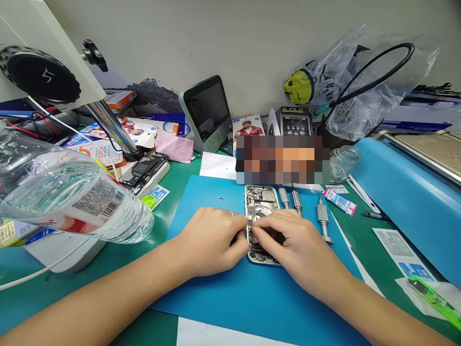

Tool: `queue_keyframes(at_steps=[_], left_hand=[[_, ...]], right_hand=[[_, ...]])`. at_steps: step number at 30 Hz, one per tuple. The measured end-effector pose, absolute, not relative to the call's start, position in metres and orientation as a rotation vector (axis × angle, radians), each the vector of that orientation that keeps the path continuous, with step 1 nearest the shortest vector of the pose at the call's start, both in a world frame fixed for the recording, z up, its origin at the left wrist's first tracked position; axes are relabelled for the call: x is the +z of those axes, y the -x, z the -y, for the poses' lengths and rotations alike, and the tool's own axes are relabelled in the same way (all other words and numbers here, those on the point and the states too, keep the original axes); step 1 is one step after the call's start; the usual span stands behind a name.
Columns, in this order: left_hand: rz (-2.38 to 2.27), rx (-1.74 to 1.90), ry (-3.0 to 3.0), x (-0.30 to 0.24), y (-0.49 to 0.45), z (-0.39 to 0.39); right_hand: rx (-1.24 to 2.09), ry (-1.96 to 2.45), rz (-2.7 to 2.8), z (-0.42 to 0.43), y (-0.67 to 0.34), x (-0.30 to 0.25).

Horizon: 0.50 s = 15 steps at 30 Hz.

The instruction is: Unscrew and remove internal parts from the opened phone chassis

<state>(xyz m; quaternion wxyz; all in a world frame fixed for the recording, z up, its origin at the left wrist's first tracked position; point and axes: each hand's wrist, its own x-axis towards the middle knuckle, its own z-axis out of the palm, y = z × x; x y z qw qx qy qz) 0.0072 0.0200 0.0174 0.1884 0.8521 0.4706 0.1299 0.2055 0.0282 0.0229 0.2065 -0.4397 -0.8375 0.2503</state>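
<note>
An opened smartphone [264, 197] lies on the blue mat [216, 307], its inner boards and a round light patch showing. At its left edge, my left hand [216, 240] is closed, thumb and forefinger against the frame. My right hand [293, 245] reaches over the lower right part of the phone and hides it. Its thumb and forefinger are pinched together close to the left fingertips, over the phone's left inner side. Whatever sits in that pinch is too small to make out. Beyond the right hand lie several grey screwdrivers [322, 216].
A clear water bottle [86, 187] leans in at left, below a microscope [39, 72]. Farther back are a display device [207, 115], a glass jar [344, 161] and a plastic bag [374, 91]. A green cutter [434, 300] lies at right. Tiny dark bits [221, 198] dot the mat.
</note>
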Motion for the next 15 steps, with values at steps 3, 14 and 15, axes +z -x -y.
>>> queue_keyframes(at_steps=[3,14,15], left_hand=[[-1.321,0.358,-2.398,0.0173,-0.0073,-0.0202],[-1.321,0.333,-2.407,0.0178,-0.0067,-0.0209],[-1.322,0.331,-2.409,0.0177,-0.0065,-0.0210]], right_hand=[[0.691,1.225,2.338,-0.0280,-0.2049,0.0236],[0.649,1.191,2.309,-0.0271,-0.2059,0.0223],[0.641,1.186,2.312,-0.0273,-0.2058,0.0221]])
